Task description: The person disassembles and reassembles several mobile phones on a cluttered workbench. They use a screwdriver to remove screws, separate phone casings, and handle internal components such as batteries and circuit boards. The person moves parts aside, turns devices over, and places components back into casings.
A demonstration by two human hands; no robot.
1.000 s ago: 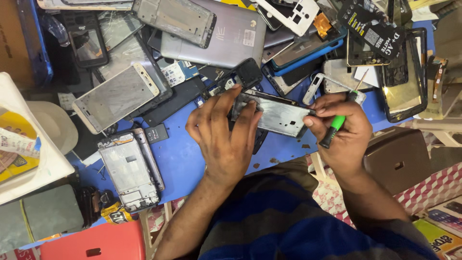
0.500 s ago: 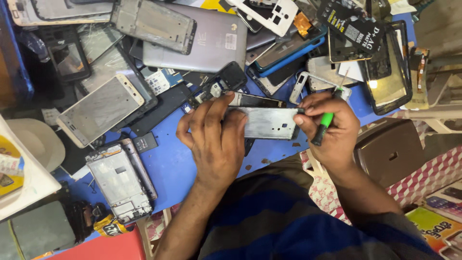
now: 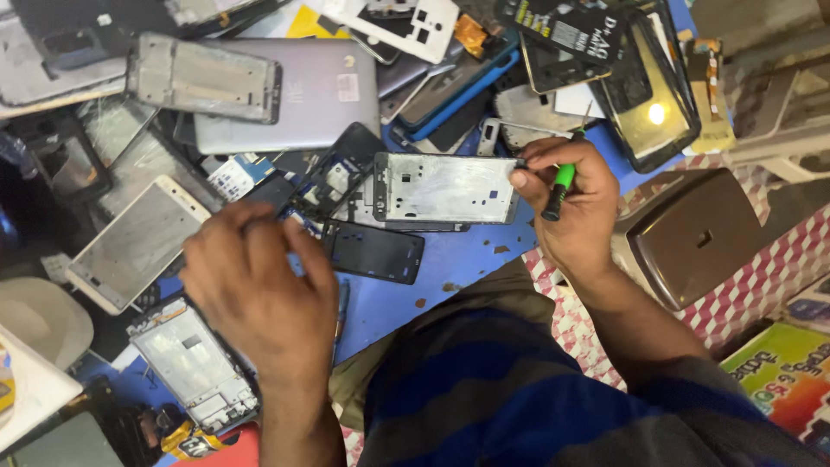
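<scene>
Pinching the silver metal phone frame [image 3: 445,188] and a green-handled screwdriver [image 3: 560,183], the right hand [image 3: 575,203] steadies it mid-teardown while the left hand [image 3: 259,298], fingers loosely curled and empty, hovers over scattered parts, so a screw likely needs seating next.

A phone repair workshop is shown. The blue worktop [image 3: 450,268] is buried w/ stripped handsets: a bare metal mid-frame [image 3: 445,188], a black bezel [image 3: 373,251], a silver back cover [image 3: 298,95], a cracked white-edged screen [image 3: 138,242], a gutted chassis [image 3: 194,363]. A green-handled screwdriver [image 3: 560,186] is held in the right hand [image 3: 575,203]. Parts are piled loosely, overlapping, no order seen.
</scene>
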